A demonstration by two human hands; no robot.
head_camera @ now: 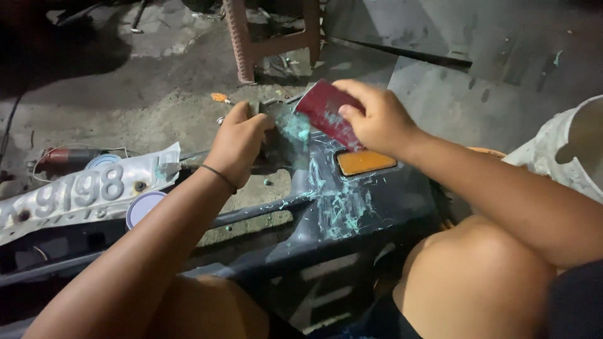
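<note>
Red card (328, 112), a flat spreader, sat pinched in the right hand (375, 119), whose grip was closed on its upper right end. Its long axis ran from upper left down to lower right, with the free lower edge pressed near the orange reflector (365, 161) on the dark grey bumper (352, 207). Green filler (342, 207) was smeared over the bumper below and left of the reflector. The left hand (237, 143) had its grip closed around a small dark object, just left of the card; what it was could not be told. The bumper lay across the person's knees, its near edge close to the legs. Left of it, a bent number plate (75, 194) and a round white lid (143, 207) crowded the concrete floor (157, 94). A white bucket (568, 154) stood at the right edge, leaving open floor mainly ahead.
</note>
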